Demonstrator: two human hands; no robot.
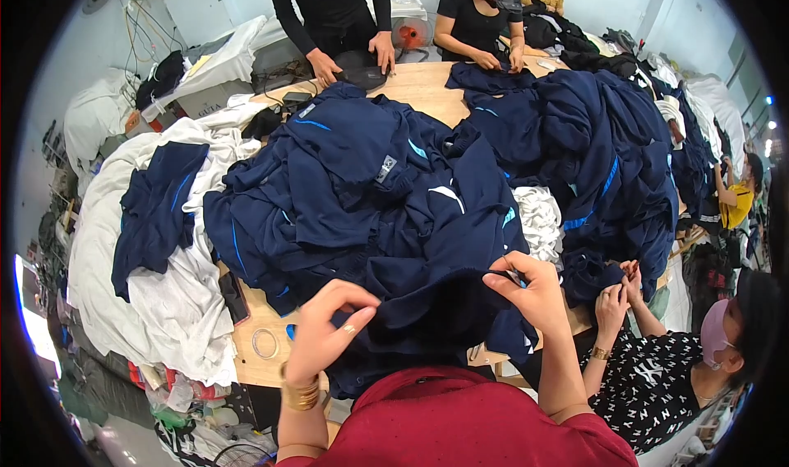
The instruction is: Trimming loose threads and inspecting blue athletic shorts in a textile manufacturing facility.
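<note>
A navy garment [436, 307] is stretched between my two hands near the table's front edge, with its dark opening facing up toward me. My left hand [333, 319], with gold bangles at the wrist, is closed at the left end of the opening, fingertips on the cloth. At the right end, my right hand [530, 290] pinches the garment's edge between thumb and fingers. A small light-coloured bit shows beside that pinch, too small to name. Just beyond lies a heap of navy garments [329, 188] with light blue trim.
A second navy pile [608, 155] rises to the right, with bundled white cloth [538, 220] between. White fabric [123, 220] drapes the left side. A clear ring [265, 344] lies on the wooden table [251, 368]. A masked co-worker [657, 377] handles navy cloth close at right; others work across the table.
</note>
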